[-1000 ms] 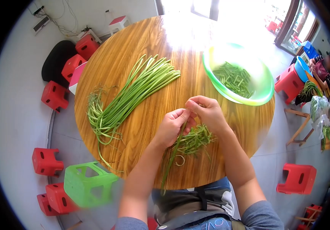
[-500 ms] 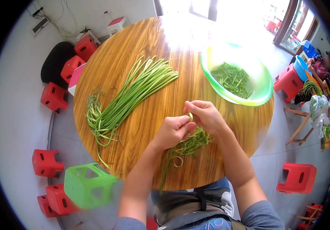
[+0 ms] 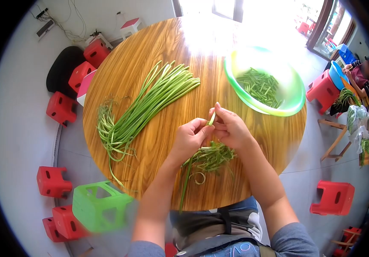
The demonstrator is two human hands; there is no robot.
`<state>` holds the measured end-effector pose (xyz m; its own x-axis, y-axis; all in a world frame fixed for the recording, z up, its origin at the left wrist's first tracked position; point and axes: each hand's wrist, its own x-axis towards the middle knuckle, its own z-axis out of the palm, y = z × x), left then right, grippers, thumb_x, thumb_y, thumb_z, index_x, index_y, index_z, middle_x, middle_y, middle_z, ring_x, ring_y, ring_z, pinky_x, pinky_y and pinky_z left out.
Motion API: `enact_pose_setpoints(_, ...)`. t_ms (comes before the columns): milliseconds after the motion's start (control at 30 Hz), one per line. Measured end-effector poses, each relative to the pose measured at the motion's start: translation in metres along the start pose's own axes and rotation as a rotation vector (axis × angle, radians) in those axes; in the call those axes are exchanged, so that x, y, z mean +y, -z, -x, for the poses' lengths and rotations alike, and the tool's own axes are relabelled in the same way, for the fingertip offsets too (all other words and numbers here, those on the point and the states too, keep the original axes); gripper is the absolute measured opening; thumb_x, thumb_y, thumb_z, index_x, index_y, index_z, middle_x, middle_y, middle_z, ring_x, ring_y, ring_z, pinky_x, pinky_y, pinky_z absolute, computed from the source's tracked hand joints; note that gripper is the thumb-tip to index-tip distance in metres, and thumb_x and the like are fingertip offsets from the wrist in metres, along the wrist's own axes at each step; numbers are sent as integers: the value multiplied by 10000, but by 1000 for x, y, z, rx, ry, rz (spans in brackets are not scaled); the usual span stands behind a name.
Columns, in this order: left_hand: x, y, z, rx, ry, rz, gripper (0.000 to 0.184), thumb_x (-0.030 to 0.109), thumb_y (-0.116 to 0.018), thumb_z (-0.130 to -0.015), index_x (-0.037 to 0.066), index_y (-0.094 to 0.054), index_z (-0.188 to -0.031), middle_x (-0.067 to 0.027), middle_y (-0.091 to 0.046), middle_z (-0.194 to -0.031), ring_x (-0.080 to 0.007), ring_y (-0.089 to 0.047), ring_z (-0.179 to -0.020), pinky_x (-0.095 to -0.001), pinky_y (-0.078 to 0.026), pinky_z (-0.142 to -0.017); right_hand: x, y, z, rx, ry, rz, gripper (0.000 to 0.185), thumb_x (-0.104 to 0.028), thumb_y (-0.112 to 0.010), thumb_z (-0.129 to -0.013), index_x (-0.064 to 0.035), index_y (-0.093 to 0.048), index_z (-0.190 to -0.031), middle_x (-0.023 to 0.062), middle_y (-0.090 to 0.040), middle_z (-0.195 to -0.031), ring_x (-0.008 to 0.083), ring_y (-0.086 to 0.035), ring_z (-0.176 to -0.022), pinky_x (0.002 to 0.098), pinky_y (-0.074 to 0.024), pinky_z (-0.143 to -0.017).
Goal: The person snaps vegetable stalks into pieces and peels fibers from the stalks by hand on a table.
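Near the front of the round wooden table, my left hand (image 3: 193,136) pinches a long green stem (image 3: 186,183) that hangs down past the table edge. My right hand (image 3: 230,127) is closed on the pale upper end of that stem, close to the left fingertips. Below both hands lies a pile of thin green trimmings (image 3: 214,157) with a curled pale strip (image 3: 200,178) beside it. A bundle of long green stems (image 3: 146,105) rests on the left. Short cut pieces (image 3: 259,88) lie in a green-rimmed bowl (image 3: 274,112) at the right.
Red stools (image 3: 54,180) and a green stool (image 3: 101,207) stand on the floor at the left. Another red stool (image 3: 332,198) is at the right. A person (image 3: 362,73) sits at the far right near a blue basin (image 3: 338,76) and more greens.
My right hand has risen and turned, with its fingertips now pointing up around the stem's pale end. The hands stay close together. The bundle and bowl look unchanged.
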<state>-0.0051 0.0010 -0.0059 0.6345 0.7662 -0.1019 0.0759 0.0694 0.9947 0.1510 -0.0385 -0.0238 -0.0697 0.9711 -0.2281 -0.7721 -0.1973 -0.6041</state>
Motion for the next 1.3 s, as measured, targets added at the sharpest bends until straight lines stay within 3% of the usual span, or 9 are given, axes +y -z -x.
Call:
enact_pose_setpoints(200,-20,1,-5,217,-415,-548,104,55,-590,-785,-29,-614,-842,-170,-588,-728,-286,-571,-624,-359,-449,-576,9,-23,4,218,149,678,229,-280,-526,-911,-59,-582,-927,-49,-430,-615,23,-355,-490,191,-294,-425)
enact_pose_setpoints(300,-27,4,-10,264,-373,-510,110,60,-582,-786,-26,-622,-842,-186,-595,-755,-334,-574,-680,-378,-453,-596,14,-9,-1,100,326,1004,220,-234,-574,-881,-42,-589,-987,-45,-450,-633,26,-393,-536,197,-325,-458)
enact_pose_setpoints(400,-35,6,-14,283,-427,-542,122,86,-586,-806,-21,-626,-850,-173,-587,-724,-280,-574,-611,-365,-445,-566,14,-11,0,138,337,1045,208,-199,-607,-850,-36,-599,-980,-31,-486,-686,55,-415,-604,223,-384,-554)
enact_pose_setpoints(500,-28,7,-13,317,-219,-368,143,131,-583,-850,1,-642,-858,-119,-592,-681,-163,-525,-519,-294,-418,-496,6,-15,5,211,288,1074,178,-182,-604,-848,-32,-611,-943,-24,-499,-718,48,-418,-615,207,-363,-524)
enact_pose_setpoints(600,-20,24,-15,276,23,225,211,206,-543,-902,23,-630,-961,-45,-565,-641,-57,-435,-484,-205,-346,-444,-6,-15,9,140,65,621,183,-165,-551,-872,-21,-581,-980,-27,-459,-692,32,-392,-585,175,-288,-455)
enact_pose_setpoints(700,-3,28,-6,78,100,413,309,273,-463,-943,31,-556,-1111,-13,-541,-645,-28,-379,-473,-162,-287,-430,-13,-3,8,-77,133,26,184,-152,-500,-877,-23,-555,-997,-11,-457,-690,42,-384,-562,169,-263,-440)
enact_pose_setpoints(933,2,16,-5,-60,154,372,353,311,-380,-966,11,-501,-1106,-34,-527,-665,-42,-342,-476,-176,-262,-429,-2,-9,1,90,259,423,184,-163,-571,-865,-36,-569,-998,-48,-469,-658,27,-377,-529,168,-263,-439)
enact_pose_setpoints(1067,-6,14,-5,-165,122,304,302,262,-401,-961,3,-502,-1078,-37,-535,-675,-49,-376,-496,-182,-297,-451,-2,-14,5,101,266,664,199,-173,-645,-834,-8,-626,-944,-1,-614,-810,71,-564,-736,203,-446,-663)
enact_pose_setpoints(1300,-7,5,-4,-87,153,121,212,137,-515,-909,-10,-569,-1052,-22,-584,-727,-61,-496,-580,-198,-400,-516,-2,-4,1,185,203,374,148,-152,-640,-832,-12,-618,-878,-15,-561,-695,17,-410,-508,165,-302,-443)
